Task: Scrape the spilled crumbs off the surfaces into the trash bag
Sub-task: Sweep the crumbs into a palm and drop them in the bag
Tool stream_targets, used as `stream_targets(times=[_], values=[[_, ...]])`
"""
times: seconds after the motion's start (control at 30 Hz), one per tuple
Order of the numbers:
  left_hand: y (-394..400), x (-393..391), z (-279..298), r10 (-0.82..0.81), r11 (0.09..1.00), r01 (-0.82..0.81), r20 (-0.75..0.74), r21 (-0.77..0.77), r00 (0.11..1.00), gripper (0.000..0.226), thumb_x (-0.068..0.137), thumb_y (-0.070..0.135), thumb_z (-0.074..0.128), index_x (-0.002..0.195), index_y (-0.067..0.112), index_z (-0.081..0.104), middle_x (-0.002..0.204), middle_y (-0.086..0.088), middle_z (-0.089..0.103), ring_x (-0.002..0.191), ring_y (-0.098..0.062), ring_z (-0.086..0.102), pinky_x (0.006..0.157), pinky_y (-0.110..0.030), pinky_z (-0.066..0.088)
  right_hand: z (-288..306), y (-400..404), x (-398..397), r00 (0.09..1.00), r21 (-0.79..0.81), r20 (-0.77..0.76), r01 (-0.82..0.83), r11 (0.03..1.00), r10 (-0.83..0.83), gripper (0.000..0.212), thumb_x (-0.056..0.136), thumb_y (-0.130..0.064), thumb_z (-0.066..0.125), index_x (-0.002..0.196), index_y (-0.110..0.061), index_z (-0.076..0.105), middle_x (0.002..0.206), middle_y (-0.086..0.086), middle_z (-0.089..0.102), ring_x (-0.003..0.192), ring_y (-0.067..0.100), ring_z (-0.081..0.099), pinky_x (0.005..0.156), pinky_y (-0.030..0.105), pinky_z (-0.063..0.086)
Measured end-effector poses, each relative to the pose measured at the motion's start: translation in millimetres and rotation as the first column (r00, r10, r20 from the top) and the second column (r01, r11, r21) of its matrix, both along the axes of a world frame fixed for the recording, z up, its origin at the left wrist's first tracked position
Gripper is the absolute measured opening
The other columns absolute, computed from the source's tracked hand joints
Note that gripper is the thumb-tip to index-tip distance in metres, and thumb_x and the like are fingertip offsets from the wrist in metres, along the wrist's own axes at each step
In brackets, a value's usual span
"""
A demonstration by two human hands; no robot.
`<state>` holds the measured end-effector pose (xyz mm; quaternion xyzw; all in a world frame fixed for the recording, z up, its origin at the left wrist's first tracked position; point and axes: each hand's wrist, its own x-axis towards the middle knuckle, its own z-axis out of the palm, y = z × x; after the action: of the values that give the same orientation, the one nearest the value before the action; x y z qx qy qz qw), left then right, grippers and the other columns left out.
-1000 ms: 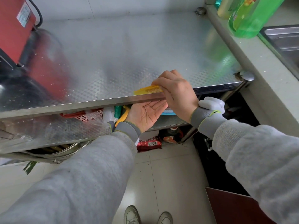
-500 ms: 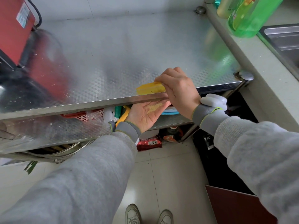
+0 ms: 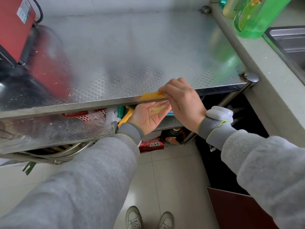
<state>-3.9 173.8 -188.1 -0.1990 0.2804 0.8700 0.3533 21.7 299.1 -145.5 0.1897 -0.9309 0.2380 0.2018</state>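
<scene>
My right hand grips a yellow scraper at the front edge of the steel shelf top. Just under that edge my left hand lies palm up and flat, and a small heap of pale crumbs rests on the palm. A few loose crumbs lie scattered on the left part of the shelf top near the red appliance. No trash bag shows in this view.
A red appliance stands at the back left. Green bottles and a sink are on the counter to the right. The lower shelf holds a red basket, bags and pan lids. Tiled floor and my shoes are below.
The scraper has been drawn to the shelf's front edge, and crumbs have dropped onto my left palm, which was bare a second ago.
</scene>
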Motion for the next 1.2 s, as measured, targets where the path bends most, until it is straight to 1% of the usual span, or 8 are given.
stream_targets(times=[0.23, 0.33, 0.47, 0.6, 0.73, 0.9, 1.03, 1.2], values=[[-28.3, 25.2, -13.7, 0.092, 0.996, -0.092, 0.094, -0.003, 0.991, 0.028, 0.101, 0.010, 0.031, 0.090, 0.002, 0.055, 0.067, -0.010, 0.071, 0.056, -0.020, 0.071, 0.054, -0.026, 0.059, -23.6, -34.9, 27.5, 0.995, -0.166, 0.102, 0.014, 0.986, 0.003, 0.021, 0.090, -0.008, 0.049, 0.096, -0.001, 0.068, 0.084, 0.010, 0.065, 0.074, 0.026, 0.056, 0.066, 0.024, 0.040], [-61.4, 44.3, -39.7, 0.189, 0.981, -0.192, 0.134, 0.010, 0.973, 0.025, 0.099, 0.010, 0.031, 0.099, 0.003, 0.055, 0.087, -0.012, 0.067, 0.067, -0.022, 0.070, 0.064, -0.031, 0.061, -37.3, -65.6, 42.4, 0.977, -0.251, 0.210, 0.027, 0.968, 0.027, 0.014, 0.085, -0.006, 0.058, 0.095, -0.003, 0.068, 0.081, 0.006, 0.063, 0.071, 0.017, 0.058, 0.065, 0.025, 0.046], [-125.0, 73.8, -80.5, 0.299, 0.944, -0.321, 0.216, 0.078, 0.930, 0.013, 0.095, 0.012, 0.038, 0.091, 0.007, 0.049, 0.093, -0.014, 0.060, 0.070, -0.026, 0.070, 0.071, -0.034, 0.061, -65.7, -119.9, 55.0, 0.891, -0.382, 0.452, 0.165, 0.909, 0.028, 0.008, 0.083, -0.008, 0.067, 0.087, -0.015, 0.067, 0.072, -0.018, 0.056, 0.067, -0.005, 0.056, 0.065, 0.007, 0.044], [-199.5, 109.5, -118.8, 0.445, 0.885, -0.466, 0.271, 0.014, 0.853, 0.019, 0.096, 0.012, 0.036, 0.096, 0.002, 0.052, 0.092, -0.016, 0.061, 0.067, -0.027, 0.072, 0.063, -0.034, 0.061, -112.1, -193.8, 69.6, 0.750, -0.414, 0.657, 0.275, 0.868, 0.076, 0.005, 0.081, -0.014, 0.070, 0.081, -0.016, 0.066, 0.069, 0.001, 0.066, 0.068, 0.021, 0.066, 0.072, 0.037, 0.055], [-254.9, 142.2, -148.8, 0.557, 0.827, -0.546, 0.339, -0.138, 0.758, 0.023, 0.099, 0.014, 0.034, 0.107, 0.003, 0.051, 0.107, -0.017, 0.057, 0.067, -0.028, 0.071, 0.059, -0.033, 0.060, -151.1, -252.6, 87.6, 0.638, -0.378, 0.765, 0.340, 0.861, 0.084, 0.023, 0.079, -0.013, 0.069, 0.061, -0.023, 0.059, 0.071, 0.007, 0.068, 0.071, 0.027, 0.066, 0.075, 0.044, 0.055], [-319.6, 165.7, -191.8, 0.627, 0.778, -0.571, 0.387, -0.264, 0.676, 0.035, 0.101, 0.014, 0.030, 0.090, -0.004, 0.058, 0.063, -0.013, 0.071, 0.047, -0.022, 0.068, 0.043, -0.022, 0.054, -212.2, -321.3, 103.4, 0.465, -0.285, 0.883, 0.430, 0.856, 0.060, 0.034, 0.080, -0.015, 0.068, 0.051, -0.019, 0.050, 0.055, 0.002, 0.060, 0.072, 0.035, 0.067, 0.071, 0.043, 0.056], [-352.0, 167.3, -251.6, 0.659, 0.752, -0.554, 0.448, -0.359, 0.604, 0.039, 0.100, 0.013, 0.026, 0.087, -0.007, 0.057, 0.076, -0.015, 0.064, 0.064, -0.025, 0.063, 0.050, -0.027, 0.059, -272.7, -353.5, 106.3, 0.383, -0.257, 0.920, 0.446, 0.857, 0.077, 0.027, 0.083, -0.015, 0.064, 0.057, -0.016, 0.054, 0.055, 0.002, 0.061, 0.053, 0.022, 0.064, 0.067, 0.039, 0.057], [-366.7, 150.0, -323.3, 0.660, 0.745, -0.544, 0.539, -0.385, 0.523, 0.032, 0.099, 0.038, 0.032, 0.102, 0.013, 0.051, 0.078, 0.003, 0.047, 0.077, -0.021, 0.054, 0.091, -0.035, 0.048, -340.4, -370.4, 99.1, 0.340, -0.257, 0.935, 0.458, 0.851, 0.100, 0.024, 0.088, -0.011, 0.060, 0.064, -0.011, 0.056, 0.055, 0.007, 0.060, 0.045, 0.017, 0.055, 0.054, 0.033, 0.053]])
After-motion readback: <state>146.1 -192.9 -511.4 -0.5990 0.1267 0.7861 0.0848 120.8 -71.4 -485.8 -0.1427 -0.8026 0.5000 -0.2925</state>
